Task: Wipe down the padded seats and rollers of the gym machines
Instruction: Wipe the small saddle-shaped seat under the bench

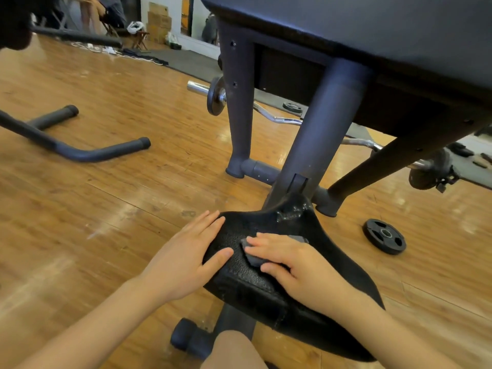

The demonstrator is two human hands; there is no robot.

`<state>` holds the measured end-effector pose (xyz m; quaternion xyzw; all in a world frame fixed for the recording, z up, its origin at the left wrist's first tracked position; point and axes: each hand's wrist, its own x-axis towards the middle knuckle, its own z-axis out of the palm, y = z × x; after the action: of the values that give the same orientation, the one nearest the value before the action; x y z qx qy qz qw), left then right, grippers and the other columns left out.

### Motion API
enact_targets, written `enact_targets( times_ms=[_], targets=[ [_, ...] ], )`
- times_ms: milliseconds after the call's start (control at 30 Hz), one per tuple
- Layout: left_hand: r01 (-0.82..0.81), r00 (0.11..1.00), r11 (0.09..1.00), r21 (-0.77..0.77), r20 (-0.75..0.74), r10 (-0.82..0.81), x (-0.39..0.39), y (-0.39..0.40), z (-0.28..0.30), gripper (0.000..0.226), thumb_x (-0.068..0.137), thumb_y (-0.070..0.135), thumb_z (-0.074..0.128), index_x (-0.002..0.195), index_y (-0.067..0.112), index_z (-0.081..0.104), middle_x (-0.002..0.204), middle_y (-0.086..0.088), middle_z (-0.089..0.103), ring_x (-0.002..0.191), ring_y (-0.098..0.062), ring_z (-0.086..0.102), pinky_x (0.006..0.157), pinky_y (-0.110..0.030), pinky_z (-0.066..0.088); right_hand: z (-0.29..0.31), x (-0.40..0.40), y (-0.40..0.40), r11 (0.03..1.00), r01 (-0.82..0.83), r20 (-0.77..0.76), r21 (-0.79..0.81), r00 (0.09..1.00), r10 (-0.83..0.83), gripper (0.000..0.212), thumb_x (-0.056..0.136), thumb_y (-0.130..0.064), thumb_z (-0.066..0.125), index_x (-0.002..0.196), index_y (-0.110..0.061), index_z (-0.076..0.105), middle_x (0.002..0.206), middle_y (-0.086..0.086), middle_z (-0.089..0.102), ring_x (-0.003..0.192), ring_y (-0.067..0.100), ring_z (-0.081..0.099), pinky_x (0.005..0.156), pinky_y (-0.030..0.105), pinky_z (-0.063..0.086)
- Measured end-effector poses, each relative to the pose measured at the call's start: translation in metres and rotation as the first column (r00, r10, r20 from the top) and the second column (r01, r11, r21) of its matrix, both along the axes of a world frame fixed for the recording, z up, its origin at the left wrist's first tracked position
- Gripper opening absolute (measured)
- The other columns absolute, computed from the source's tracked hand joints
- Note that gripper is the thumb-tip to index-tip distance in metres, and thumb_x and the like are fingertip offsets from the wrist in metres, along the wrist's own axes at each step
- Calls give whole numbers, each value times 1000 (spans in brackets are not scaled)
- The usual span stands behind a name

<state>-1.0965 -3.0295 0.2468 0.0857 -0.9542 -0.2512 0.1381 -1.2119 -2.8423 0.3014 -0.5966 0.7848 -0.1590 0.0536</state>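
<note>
Wooden gym floor [111, 198] surrounds a low black padded seat [239, 265]. Wiping is in hand: the right hand [295, 265] presses a grey cloth [251, 255] flat onto it, while the left hand [186, 251], fingers straight, steadies the edge beside. Next, I judge, strokes toward uncovered padding.

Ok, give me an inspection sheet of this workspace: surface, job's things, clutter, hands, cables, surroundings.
Surface: black padded seat, textured; torn patch near its front post.
Job's things: grey cloth on the seat, under the right hand's fingers.
Clutter: loose weight plate on the wooden floor; curl bar behind the frame.
Hands: left hand flat on the seat's left edge; right hand presses the cloth.
Cables: white cords far back.
Surroundings: large pad overhead; cardboard boxes by the wall.
</note>
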Motion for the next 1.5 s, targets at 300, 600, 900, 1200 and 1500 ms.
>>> enact_targets(
  times_ms=[300, 600, 900, 1200, 1500],
  targets=[
    [127, 987, 985, 120, 84, -138, -30, -13, 0, 101, 67, 81, 22, 151, 27, 6, 153, 22, 1, 135, 13, -11, 104, -3, -7, -1, -32, -49, 1000, 4, 48, -24, 999, -3, 35, 88, -12, 58, 123, -18, 61, 131, -7, 55, 125, -1, 41, 105, 8, 22],
    [161, 975, 968, 192, 122, -186, -42, -20, 3, 107, 66, 87, 25, 151, 25, 6, 156, 18, 1, 130, 15, -9, 101, -3, -8, 10, -79, -52, 985, -17, 31, 174, 999, 12, 39, 90, -8, 55, 126, -20, 57, 132, -8, 55, 126, 5, 44, 107, 12, 24],
    [199, 967, 951, 237, 112, -230, -42, -23, 3, 98, 71, 78, 33, 151, 27, 9, 156, 19, 3, 130, 16, -7, 100, -1, -8, 20, -141, -66, 854, 351, -163, 385, 936, -312, 32, 97, -13, 44, 123, -21, 60, 130, -5, 57, 123, 13, 48, 104, 27, 32],
    [169, 978, 961, 221, 82, -191, -39, -21, 6, 108, 55, 79, 13, 151, 28, 8, 155, 20, 3, 129, 17, -9, 92, 5, -13, -9, -65, -14, 997, 52, -19, -65, 998, -54, 36, 90, -23, 48, 123, -17, 60, 128, -19, 53, 125, -5, 40, 107, 14, 27],
    [158, 979, 961, 228, 91, -183, -40, -20, 5, 107, 57, 80, 15, 151, 29, 10, 152, 24, 5, 133, 14, -5, 101, -2, -6, -14, -108, -14, 993, 84, -2, -88, 996, -84, 32, 90, -23, 53, 121, -25, 60, 125, -19, 53, 124, -1, 43, 107, 19, 29]
  ],
)
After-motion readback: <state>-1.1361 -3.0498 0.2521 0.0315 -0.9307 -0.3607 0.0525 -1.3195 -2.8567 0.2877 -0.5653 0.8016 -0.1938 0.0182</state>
